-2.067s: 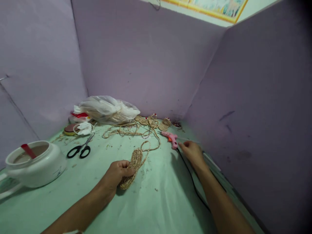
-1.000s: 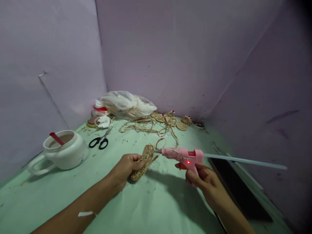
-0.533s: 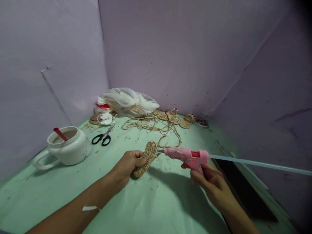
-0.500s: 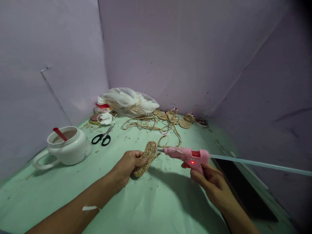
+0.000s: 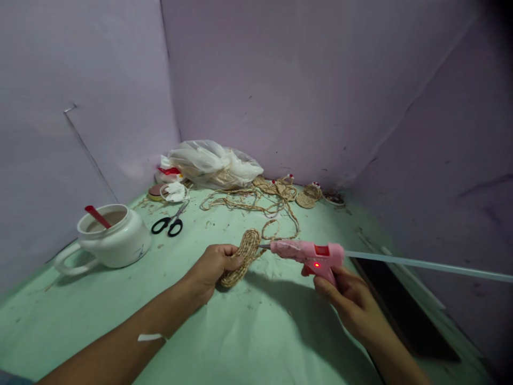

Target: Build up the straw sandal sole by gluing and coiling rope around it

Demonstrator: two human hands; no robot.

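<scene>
My left hand (image 5: 216, 270) pinches a coiled oval of braided straw cord (image 5: 245, 254) between thumb and fingers, holding it tilted above the table. From its right edge the cord's loose length (image 5: 294, 222) trails in a loop toward the back. My right hand (image 5: 348, 297) is wrapped round the handle of a pink glue gun (image 5: 306, 252) with a small red light lit. The gun's metal nozzle meets or nearly meets the oval's right edge; whether they touch, I cannot tell. Out of the gun's rear sticks a long translucent glue stick (image 5: 425, 264).
Left stands a white mug-like pot (image 5: 124, 243) with a red stick in it, near black-handled scissors (image 5: 174, 222). At the back lie a white plastic bag (image 5: 216, 163) and small woven straw slippers (image 5: 308, 197). A dark flat slab (image 5: 409, 315) lies right, along the wall.
The nozzle and the straw oval have come slightly closer together. The view has shifted a little; both holds are the same.
</scene>
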